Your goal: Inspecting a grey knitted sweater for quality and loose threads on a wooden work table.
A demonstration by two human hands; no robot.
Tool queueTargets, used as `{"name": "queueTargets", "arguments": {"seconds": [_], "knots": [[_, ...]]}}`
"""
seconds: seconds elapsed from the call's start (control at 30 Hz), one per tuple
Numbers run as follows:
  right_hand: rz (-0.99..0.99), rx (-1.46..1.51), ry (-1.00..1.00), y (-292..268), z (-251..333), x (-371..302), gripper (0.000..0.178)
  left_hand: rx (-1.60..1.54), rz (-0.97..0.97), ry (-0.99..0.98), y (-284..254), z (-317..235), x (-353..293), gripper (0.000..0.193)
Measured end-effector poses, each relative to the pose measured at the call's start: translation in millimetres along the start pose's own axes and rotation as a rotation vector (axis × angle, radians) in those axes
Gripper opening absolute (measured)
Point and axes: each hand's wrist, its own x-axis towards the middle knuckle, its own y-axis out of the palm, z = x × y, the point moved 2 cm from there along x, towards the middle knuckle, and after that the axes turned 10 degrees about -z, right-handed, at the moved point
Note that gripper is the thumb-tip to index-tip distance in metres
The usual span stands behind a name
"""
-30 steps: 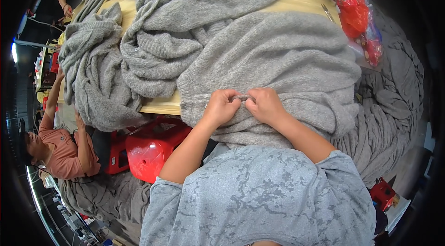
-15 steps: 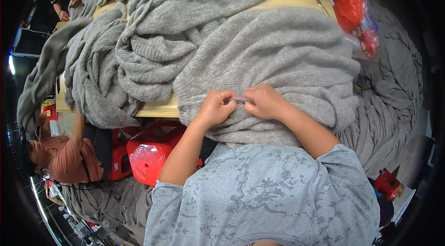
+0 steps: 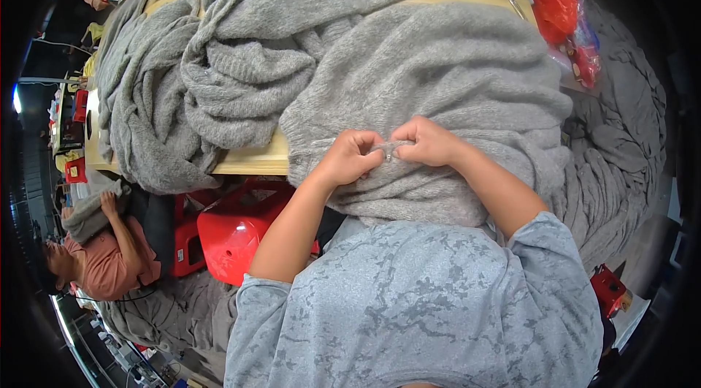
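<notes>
Both hands pinch one fold of grey knit garment [image 3: 438,74] at near counter [image 3: 248,161] edge: left hand [image 3: 350,158] & right hand [image 3: 427,141] closed on it, fingertips nearly touching, fold running left-right between them. Red packages [image 3: 558,12] lie far right.

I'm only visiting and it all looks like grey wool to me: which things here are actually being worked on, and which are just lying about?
In hand:
left hand
right hand
grey knit pinched between them

Lying about:
heaped grey knits
wooden table
red stool
red packets
</notes>
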Motion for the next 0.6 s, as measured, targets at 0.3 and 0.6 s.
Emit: {"name": "queueTargets", "arguments": {"seconds": [0.3,0.6], "knots": [[0.065,0.077,0.158,-2,-8,10,0.013,-0.112,-0.014,-0.033,-9,-3,-5,0.006],[-0.234,-0.134,-0.046,5,-3,-5,0.013,-0.054,-0.069,0.05,2,3,4,0.009]]}}
